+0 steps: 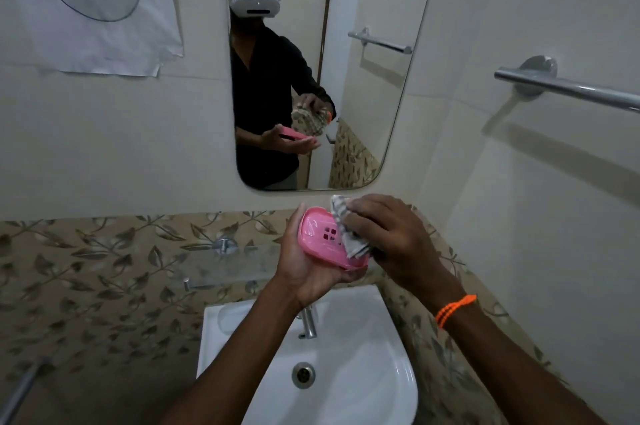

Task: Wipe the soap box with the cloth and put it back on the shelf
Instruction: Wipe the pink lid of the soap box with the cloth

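**Soap box mid-wipe over the sink**

Bathroom corner, cream tiles up top and a leafy brown band lower down, with a white sink (363,386) right under the action. Left hand (308,272) cups the pink soap box (322,237) from underneath, fingers curled up around its edge, tilting the inside toward the camera so the drain holes show. Right hand (388,234) has a bunched striped cloth (346,234) gripped in its fingers and presses it onto the right half of the box. Holding it over the basin makes sense to me, any drips go straight down the drain (my guess, not something I can see happening).

Glass shelf (221,260) sits on the wall just left of the hands, which is probably where the box goes afterwards. Mirror (381,85) above shows the same grip from the front, towel bar (571,88) off to the right, a paper sheet (100,5) marked 11 taped up on the left. Looks like the wiping step is on, the box isn't back on the shelf yet
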